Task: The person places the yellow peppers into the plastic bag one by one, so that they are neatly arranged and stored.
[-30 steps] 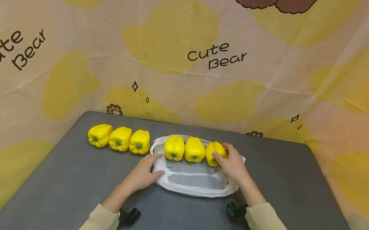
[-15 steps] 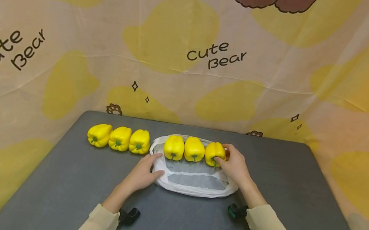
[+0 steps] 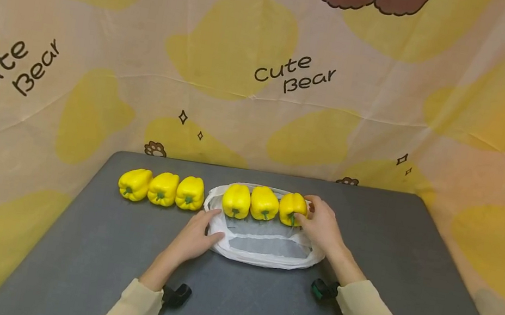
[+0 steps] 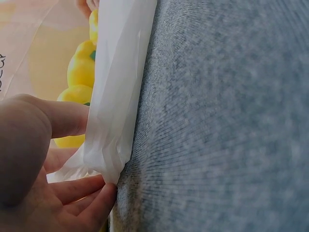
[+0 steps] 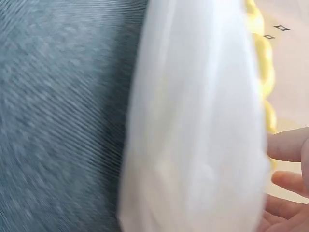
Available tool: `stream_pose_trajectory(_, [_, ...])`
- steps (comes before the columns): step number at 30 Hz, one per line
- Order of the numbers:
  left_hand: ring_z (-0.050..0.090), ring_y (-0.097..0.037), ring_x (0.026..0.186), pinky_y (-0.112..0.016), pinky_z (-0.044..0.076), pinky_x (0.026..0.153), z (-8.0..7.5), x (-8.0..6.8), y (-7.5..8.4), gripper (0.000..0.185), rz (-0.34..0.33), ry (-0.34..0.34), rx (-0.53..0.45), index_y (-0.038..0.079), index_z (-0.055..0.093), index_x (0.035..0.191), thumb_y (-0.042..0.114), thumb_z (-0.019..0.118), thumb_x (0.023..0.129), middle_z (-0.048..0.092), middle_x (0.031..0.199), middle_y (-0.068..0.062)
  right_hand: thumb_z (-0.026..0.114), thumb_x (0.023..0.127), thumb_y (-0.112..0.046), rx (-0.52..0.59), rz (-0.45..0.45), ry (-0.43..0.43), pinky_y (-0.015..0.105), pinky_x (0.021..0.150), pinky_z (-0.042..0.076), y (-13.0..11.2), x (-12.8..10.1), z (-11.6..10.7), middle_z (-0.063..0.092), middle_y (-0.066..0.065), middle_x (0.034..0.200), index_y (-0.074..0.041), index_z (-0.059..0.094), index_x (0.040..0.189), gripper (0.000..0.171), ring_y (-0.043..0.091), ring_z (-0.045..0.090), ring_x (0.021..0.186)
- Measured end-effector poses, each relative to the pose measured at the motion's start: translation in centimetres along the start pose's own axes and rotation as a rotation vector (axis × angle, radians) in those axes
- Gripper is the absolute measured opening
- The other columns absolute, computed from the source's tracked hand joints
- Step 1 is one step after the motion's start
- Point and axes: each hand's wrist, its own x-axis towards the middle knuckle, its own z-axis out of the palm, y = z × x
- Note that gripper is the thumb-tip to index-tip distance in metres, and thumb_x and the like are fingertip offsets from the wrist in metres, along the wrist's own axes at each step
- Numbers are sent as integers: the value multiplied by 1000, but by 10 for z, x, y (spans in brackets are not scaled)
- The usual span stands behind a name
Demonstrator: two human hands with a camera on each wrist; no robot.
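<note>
Six yellow bell peppers lie in a row at the back of the dark grey table [image 3: 67, 260]. Three peppers [image 3: 163, 188] sit bare on the left. The other three sit at the mouth of a white plastic bag [image 3: 268, 248]. My right hand [image 3: 320, 228] curls round the rightmost pepper [image 3: 291, 208] from its right side. My left hand [image 3: 197, 237] pinches the bag's left edge, and in the left wrist view thumb and fingers [image 4: 72, 188] clamp the bag's fold [image 4: 116, 121]. In the right wrist view the bag [image 5: 193, 125] fills the frame, with peppers [image 5: 263, 72] behind it.
A cloth backdrop [image 3: 266, 71] printed with bears and yellow shapes hangs right behind the table's far edge. Black camera mounts [image 3: 176, 294] show at both wrists. Bare table lies in front of the bag and on the right side.
My right hand has slid from over the rightmost pepper to its right side. The left hand and the bag have stayed put.
</note>
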Motion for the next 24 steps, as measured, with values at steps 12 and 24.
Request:
stream_pose_trajectory(12, [50,-29,110,-48,42,96,0,3,0,60,3,4,-18,7,50,149,25,70,95,56,127,-14,69,97,-16,30,-117,67,52,92,54,0,-15,-35,64,24,124,3,60,133,42,38,64,109])
stream_pose_trajectory(24, [51,-28,108,-48,43,95,-3,-1,2,59,9,22,-27,7,50,148,23,70,95,56,129,-15,68,98,-18,37,-118,98,58,97,49,25,-30,-50,59,24,130,3,61,132,40,43,55,120])
